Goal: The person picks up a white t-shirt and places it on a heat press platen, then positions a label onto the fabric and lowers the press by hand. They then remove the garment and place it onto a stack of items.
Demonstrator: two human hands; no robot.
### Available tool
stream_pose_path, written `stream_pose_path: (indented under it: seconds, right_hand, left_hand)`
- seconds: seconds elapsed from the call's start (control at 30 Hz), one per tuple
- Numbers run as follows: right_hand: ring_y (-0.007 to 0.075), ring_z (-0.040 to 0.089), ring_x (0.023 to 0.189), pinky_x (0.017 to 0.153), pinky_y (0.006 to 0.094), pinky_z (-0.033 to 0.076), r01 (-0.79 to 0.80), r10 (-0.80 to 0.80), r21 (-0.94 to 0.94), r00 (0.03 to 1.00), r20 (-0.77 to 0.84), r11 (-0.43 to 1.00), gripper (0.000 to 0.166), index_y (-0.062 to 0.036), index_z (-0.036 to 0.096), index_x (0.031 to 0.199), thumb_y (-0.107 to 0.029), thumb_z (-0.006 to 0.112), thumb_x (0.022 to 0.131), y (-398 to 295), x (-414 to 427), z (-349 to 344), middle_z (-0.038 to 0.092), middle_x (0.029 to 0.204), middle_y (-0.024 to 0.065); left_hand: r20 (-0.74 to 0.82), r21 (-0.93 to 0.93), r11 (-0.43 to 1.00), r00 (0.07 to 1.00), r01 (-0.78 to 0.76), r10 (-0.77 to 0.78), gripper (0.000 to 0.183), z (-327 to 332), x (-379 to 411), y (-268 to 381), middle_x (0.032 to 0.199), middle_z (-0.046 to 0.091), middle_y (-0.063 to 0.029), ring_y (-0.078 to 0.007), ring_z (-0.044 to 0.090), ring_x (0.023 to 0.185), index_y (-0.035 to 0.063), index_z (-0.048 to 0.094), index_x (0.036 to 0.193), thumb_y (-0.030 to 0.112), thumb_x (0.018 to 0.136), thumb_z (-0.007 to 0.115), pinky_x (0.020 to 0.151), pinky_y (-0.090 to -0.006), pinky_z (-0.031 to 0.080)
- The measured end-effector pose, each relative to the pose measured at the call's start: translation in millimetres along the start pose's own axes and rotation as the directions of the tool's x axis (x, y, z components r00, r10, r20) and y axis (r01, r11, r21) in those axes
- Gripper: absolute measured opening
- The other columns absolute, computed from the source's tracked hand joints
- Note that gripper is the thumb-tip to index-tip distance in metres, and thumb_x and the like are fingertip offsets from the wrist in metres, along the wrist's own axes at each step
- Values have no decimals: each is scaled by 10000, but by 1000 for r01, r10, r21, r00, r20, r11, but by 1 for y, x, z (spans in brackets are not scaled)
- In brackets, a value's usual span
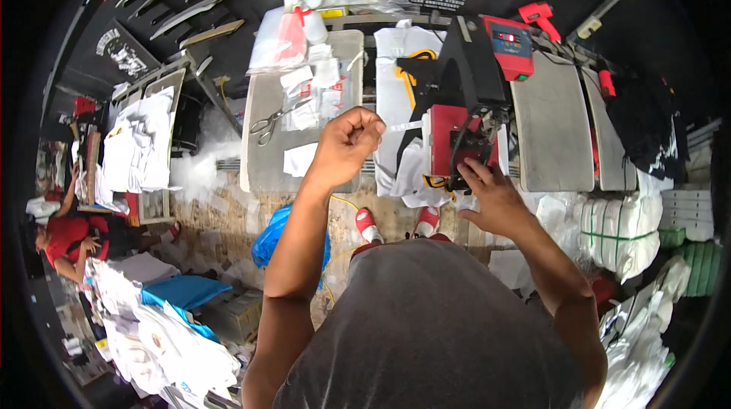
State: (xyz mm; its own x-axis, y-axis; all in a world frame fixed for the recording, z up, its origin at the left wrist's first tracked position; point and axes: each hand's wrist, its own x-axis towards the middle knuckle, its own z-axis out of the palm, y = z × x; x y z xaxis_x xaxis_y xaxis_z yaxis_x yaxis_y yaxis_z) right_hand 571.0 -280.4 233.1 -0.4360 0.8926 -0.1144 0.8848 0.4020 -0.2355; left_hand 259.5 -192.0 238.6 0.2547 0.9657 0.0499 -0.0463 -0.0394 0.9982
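Observation:
My left hand (pixel 351 143) is raised above the left platen, its fingers curled. A narrow white strip (pixel 406 125) reaches from its fingertips towards the red heat press (pixel 442 140) and seems pinched there. My right hand (pixel 494 195) lies at the press's front right, fingers spread and touching or just over its dark front parts; the exact contact is hidden. Beneath the press is a white garment (pixel 394 152) with black and yellow parts, draped over the front edge. The red control box (pixel 508 49) has a lit display.
Scissors (pixel 274 123), paper pieces (pixel 326 73) and a white bottle (pixel 314 27) lie on the left platen (pixel 262 172). A red heat gun (pixel 539 19) is behind the right platen (pixel 554 129). A blue plastic bag (pixel 277 232) sits on the floor. At far left is another person (pixel 68 240).

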Motion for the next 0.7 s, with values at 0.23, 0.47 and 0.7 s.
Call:
stream_pose_path:
  seconds: [0.23,0.47,0.7]
  right_hand:
    - [360,609,1062,975,466,476,-65,59,50,992,113,997,633,-121,582,1304,-337,815,756,1,19,20,589,1225,118]
    - [255,674,966,879,375,523,17,-75,355,986,151,935,562,-47,652,1172,-280,839,696,-20,11,-194,684,1100,124]
    - [298,651,1096,947,396,483,-204,149,-65,867,-475,977,444,-2,659,1158,-367,712,911,12,178,-170,692,1145,190]
  left_hand:
    - [-71,5,999,997,40,-40,86,-27,-21,-14,732,552,73,-6,430,638,45,640,921,110,977,641,568,-209,350]
    - [-132,9,979,971,203,-200,100,-80,-77,-99,735,546,80,-10,455,662,44,658,917,111,986,630,590,-218,392]
    - [-154,-191,929,925,317,-348,106,-105,-122,-145,831,621,36,-43,535,749,21,657,954,103,1002,611,675,-229,454]
